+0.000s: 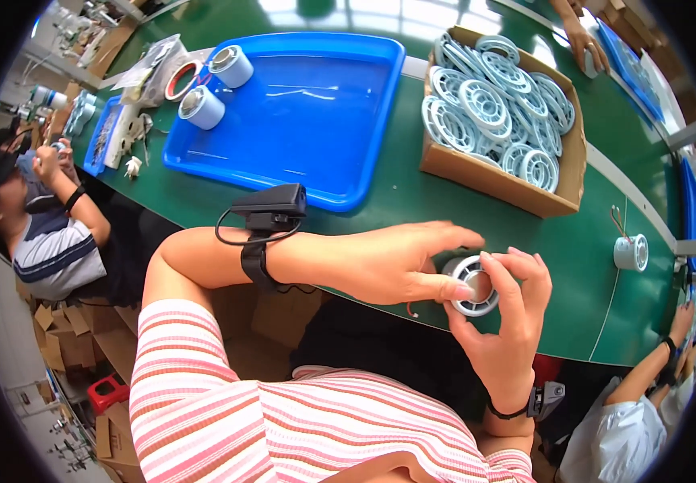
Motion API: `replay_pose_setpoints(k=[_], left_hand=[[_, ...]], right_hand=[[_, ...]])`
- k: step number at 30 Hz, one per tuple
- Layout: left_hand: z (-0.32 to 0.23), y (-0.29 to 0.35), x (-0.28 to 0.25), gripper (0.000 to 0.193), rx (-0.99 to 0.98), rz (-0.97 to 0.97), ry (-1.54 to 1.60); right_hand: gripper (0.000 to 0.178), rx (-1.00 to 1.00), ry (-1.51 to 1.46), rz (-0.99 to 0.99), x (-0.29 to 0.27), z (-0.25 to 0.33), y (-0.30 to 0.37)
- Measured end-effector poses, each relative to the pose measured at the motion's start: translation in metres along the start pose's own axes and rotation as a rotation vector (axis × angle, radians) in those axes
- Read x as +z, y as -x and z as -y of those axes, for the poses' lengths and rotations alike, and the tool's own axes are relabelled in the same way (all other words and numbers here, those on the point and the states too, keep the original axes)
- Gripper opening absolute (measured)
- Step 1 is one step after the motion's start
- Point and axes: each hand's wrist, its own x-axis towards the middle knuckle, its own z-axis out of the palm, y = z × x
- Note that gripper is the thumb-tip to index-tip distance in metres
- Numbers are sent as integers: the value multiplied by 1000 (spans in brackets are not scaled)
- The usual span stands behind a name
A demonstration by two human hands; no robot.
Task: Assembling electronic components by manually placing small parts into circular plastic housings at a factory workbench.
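Above the table's near edge I hold a small white cylinder with a spoked ring face. My left hand comes in from the left, its thumb pressed on the ring's rim and its fingers reaching over the far side. The thumb and fingers of my right hand grip the cylinder's right side. A short thin wire shows just below my left hand, probably from the cylinder. Much of the cylinder's body is hidden by my fingers. To the right, a similar white cylinder with wires lies on the green table.
A cardboard box full of pale spoked rings stands beyond my hands. Left of it, a blue tray bears two white cylinders. Tape rolls and plastic bags lie farther left. Other people sit on both sides.
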Motion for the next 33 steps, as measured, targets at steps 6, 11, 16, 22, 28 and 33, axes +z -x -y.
replay_pose_setpoints(k=[6,11,16,22,28,33], left_hand=[[-20,58,-85,39,366,-899,-1557],[8,139,-180,55,-258,-1436,-1873],[12,142,-176,60,-109,-1278,-1668],[-32,106,-132,62,-85,-1023,-1399],[-57,51,-45,66,310,-930,-1453],[-62,-2,-4,66,536,-478,-1593]], right_hand=[[63,204,123,-87,-31,-41,15],[45,160,328,-360,-55,-77,-5],[18,-29,212,-130,-54,-85,-73],[15,-281,224,40,-25,-128,-132],[9,-263,275,63,-13,-151,-149],[7,-192,247,86,-9,-171,-150]])
